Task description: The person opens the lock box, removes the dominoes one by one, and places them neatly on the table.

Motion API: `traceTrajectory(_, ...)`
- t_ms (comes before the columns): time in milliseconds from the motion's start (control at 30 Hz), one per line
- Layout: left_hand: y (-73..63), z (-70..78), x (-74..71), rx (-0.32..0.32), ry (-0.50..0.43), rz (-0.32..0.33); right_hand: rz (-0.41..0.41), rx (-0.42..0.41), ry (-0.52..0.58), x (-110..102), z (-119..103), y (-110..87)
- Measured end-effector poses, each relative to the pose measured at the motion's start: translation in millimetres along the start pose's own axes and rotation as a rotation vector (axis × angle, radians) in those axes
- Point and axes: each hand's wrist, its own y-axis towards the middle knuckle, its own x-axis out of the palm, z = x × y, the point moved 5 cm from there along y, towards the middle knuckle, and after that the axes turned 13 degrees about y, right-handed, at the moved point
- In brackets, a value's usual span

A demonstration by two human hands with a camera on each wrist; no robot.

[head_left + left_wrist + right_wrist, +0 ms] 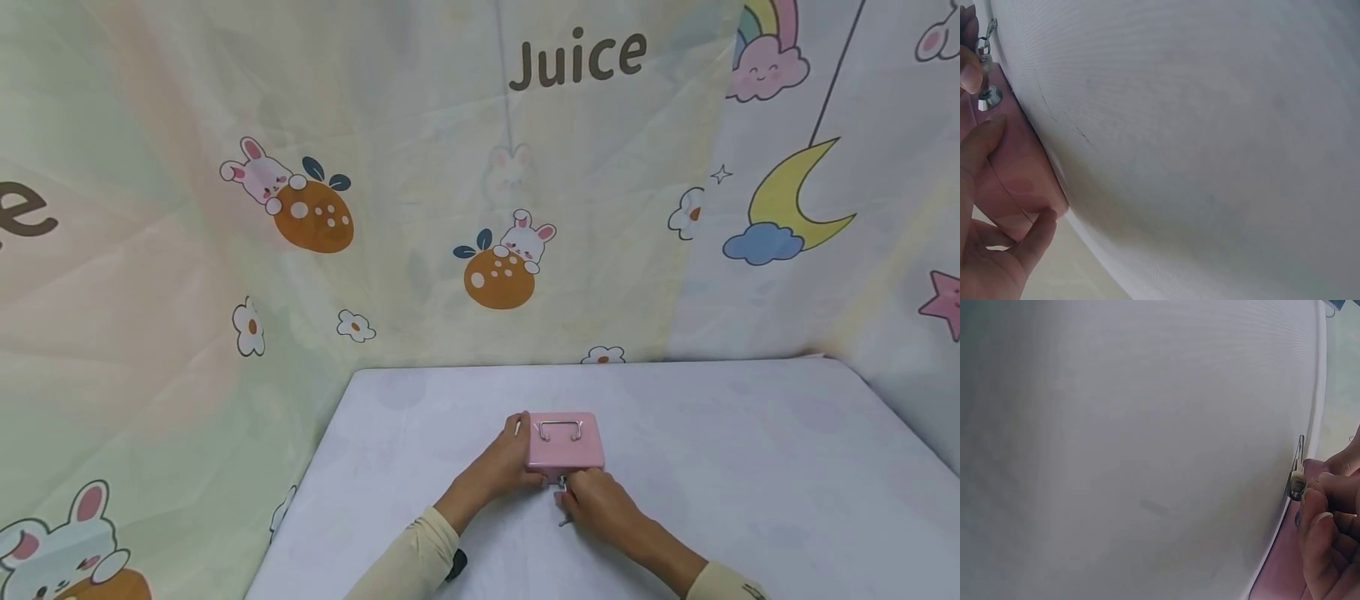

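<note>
A small pink cash box (564, 442) with a wire handle (560, 425) on its lid sits on the white table. My left hand (501, 463) grips its left side, the thumb on the front face near the lock. At the front, a silver lock (989, 99) stands out from the box. My right hand (604, 507) pinches a key at that lock; the fingers hide most of this key. A second key (1298, 478) hangs from the same ring beside the right fingertips. The lid looks closed.
The white-covered table (750, 467) extends around the box. A printed fabric wall (420, 125) rises behind and to the left of it. A small black object (457, 565) shows beside the left sleeve, partly hidden.
</note>
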Motion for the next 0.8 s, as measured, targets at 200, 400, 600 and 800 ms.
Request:
traceTrajectory(200, -0.5, -0.4, 0.0, -0.006, -0.004, 0.0, -0.019, 0.025, 0.01, 2.2, -0.2, 1.0)
traceTrajectory(400, -0.5, 0.4, -0.7, 0.004, -0.002, 0.006, 0.018, -0.003, -0.03, -1.7, -2.1, 0.0)
traceTrajectory(600, -1.5, -0.7, -1.1, 0.003, 0.001, 0.008, 0.02, -0.02, -0.031, -0.7, -2.4, 2.1)
traceTrajectory(800, -1.3, 0.9, -1.4, 0.008, 0.02, 0.015, 0.028, 0.001, -0.017, -1.8, -2.3, 3.1)
